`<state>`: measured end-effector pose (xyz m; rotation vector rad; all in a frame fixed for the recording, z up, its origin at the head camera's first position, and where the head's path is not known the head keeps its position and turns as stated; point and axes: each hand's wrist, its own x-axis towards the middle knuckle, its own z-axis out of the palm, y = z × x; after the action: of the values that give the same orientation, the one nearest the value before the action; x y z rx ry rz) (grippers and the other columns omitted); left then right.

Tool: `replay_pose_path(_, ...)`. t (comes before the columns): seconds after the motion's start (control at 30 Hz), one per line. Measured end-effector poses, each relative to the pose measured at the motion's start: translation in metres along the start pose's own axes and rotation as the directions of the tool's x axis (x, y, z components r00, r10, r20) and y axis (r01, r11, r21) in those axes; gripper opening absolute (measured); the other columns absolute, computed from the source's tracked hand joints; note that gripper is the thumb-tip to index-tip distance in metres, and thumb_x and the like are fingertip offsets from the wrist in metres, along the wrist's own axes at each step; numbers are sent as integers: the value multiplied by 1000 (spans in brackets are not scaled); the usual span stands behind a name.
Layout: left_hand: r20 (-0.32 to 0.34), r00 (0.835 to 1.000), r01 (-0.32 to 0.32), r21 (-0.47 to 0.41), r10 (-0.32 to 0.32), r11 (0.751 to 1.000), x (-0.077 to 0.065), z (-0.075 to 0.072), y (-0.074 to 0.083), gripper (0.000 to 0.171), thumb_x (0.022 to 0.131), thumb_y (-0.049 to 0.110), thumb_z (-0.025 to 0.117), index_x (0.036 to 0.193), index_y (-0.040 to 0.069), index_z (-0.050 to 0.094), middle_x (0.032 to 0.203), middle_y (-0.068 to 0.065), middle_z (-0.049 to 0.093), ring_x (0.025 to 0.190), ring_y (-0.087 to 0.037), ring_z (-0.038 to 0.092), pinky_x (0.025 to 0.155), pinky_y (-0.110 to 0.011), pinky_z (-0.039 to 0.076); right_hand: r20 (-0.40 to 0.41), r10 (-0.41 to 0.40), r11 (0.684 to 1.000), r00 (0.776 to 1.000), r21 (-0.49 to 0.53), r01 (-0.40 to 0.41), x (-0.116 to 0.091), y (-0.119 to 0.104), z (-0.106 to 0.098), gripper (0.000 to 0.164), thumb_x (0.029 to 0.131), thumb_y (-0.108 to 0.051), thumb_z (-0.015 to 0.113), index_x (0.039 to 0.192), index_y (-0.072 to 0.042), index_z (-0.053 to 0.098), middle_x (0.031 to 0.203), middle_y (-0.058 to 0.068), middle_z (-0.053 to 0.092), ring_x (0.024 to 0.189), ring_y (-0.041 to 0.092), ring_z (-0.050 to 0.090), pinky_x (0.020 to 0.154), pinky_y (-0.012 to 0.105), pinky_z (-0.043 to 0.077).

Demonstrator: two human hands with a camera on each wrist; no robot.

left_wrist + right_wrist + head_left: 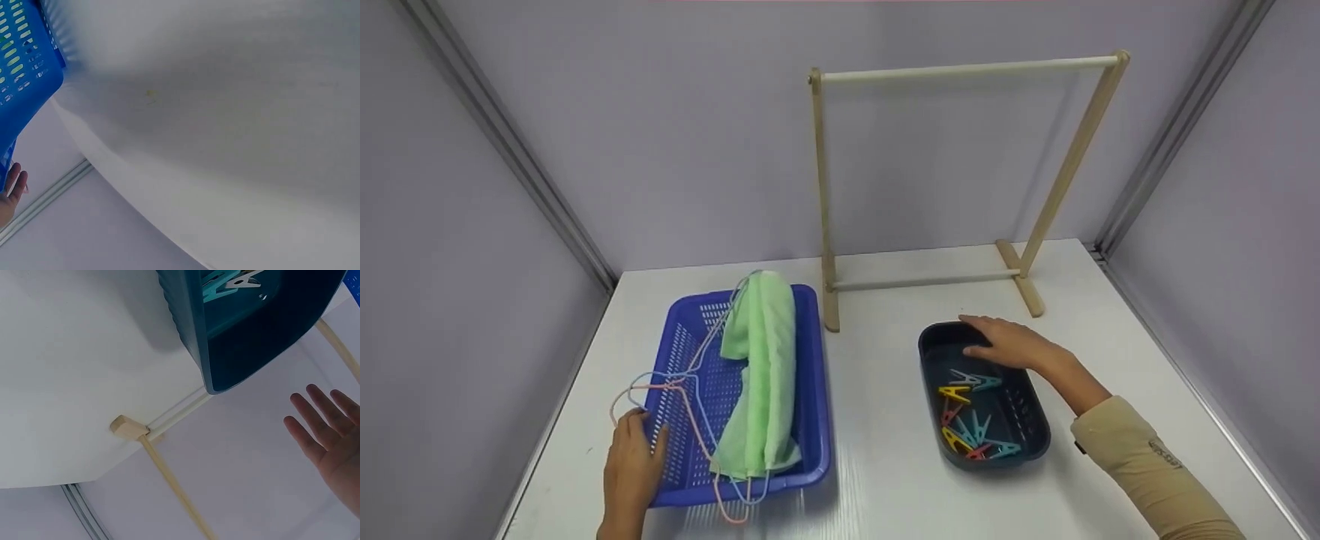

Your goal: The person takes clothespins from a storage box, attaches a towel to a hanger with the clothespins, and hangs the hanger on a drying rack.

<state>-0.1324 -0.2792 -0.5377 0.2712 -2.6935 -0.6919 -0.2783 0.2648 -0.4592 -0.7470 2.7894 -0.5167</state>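
Our right grip (1012,345) is spread at the far end of the dark tub (994,462), toward the right edge of the desk (877,420). The tub's long way runs toward the near edge, and its clips (958,440) lie that way from this grip. Our left grip (631,459), loose, is beside the blue basket (822,446) near the left edge.

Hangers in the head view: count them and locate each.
2: the pink hanger and the blue hanger lie across the basket, both partly covered by the green towel; others may be hidden under it.
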Motion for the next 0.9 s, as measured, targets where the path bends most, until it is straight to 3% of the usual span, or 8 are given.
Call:
replay_pose_path(0.07,-41,999,-25,1,25,1000,-1,2,-1,40,90,14,56,117,-11,40,121,-27,35,106,-42,42,84,-55,37,3,0,1000,1000,7,0,0,0,1,66,91,-40,55,141,-2,33,137,21,39,124,38,37,99,54,30)
replay_pose_path(0.17,-86,990,-109,54,114,993,0,2,-1,54,87,15,61,128,-9,36,132,-26,30,118,-42,33,92,-56,31,4,-1,1000,1000,13,1,1,1,2,66,91,-40,55,141,-3,33,136,21,40,124,38,37,99,54,30)
replay_pose_path(0.3,-30,978,-203,104,208,974,3,1,-4,64,89,22,58,140,-6,28,144,-23,23,133,-37,15,107,-50,9,0,-12,1000,1000,15,12,2,1,3,63,91,-35,57,140,-2,34,135,21,42,123,37,38,99,53,31)
replay_pose_path(0.47,67,985,-165,69,161,984,6,0,-5,58,96,31,45,138,-7,30,141,-26,28,133,-39,16,108,-49,1,0,-24,1000,1000,-4,24,5,1,1,61,91,-32,58,138,0,37,133,22,44,121,37,41,98,53,33)
replay_pose_path(0.9,86,984,-164,83,157,983,10,3,-8,62,96,36,45,138,-8,30,144,-26,23,134,-39,12,108,-48,-4,26,-55,998,998,-13,56,15,4,2,60,91,-33,57,135,4,39,132,24,44,121,38,40,99,52,31)
